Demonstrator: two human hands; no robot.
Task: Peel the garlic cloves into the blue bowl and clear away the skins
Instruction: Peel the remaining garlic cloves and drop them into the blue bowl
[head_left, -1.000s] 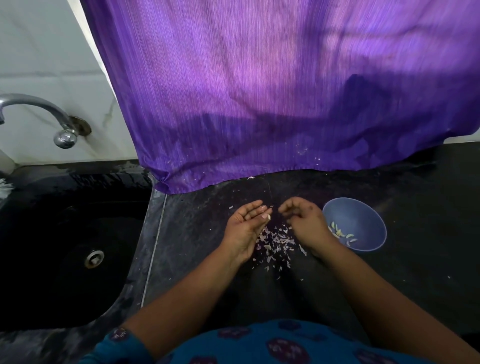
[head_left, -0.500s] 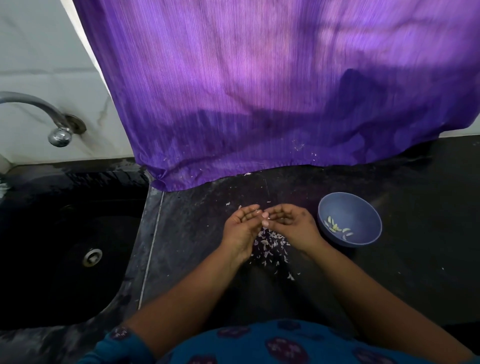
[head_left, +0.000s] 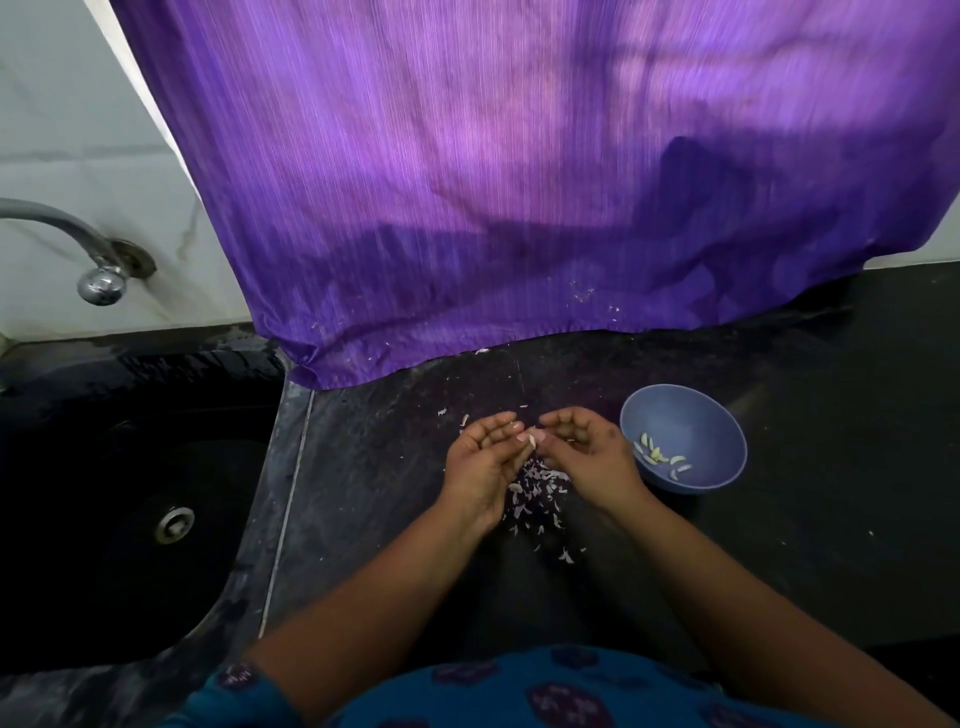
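My left hand (head_left: 480, 460) and my right hand (head_left: 584, 452) meet fingertip to fingertip above the dark counter. Between them they pinch a small pale garlic clove (head_left: 532, 440). Under the hands lies a loose pile of white and purplish garlic skins (head_left: 537, 499). A blue bowl (head_left: 696, 415) stands just right of my right hand, with several peeled cloves (head_left: 660, 457) in its bottom.
A black sink (head_left: 130, 499) with a metal drain fills the left side, under a chrome tap (head_left: 101, 283). A purple cloth (head_left: 519, 182) hangs down onto the back of the black counter (head_left: 831, 493). Stray skin flakes lie near the cloth's hem.
The hands were apart a second ago, the left with its palm up. They have come together at the fingertips and now hold a clove between them. The view has drifted slightly.
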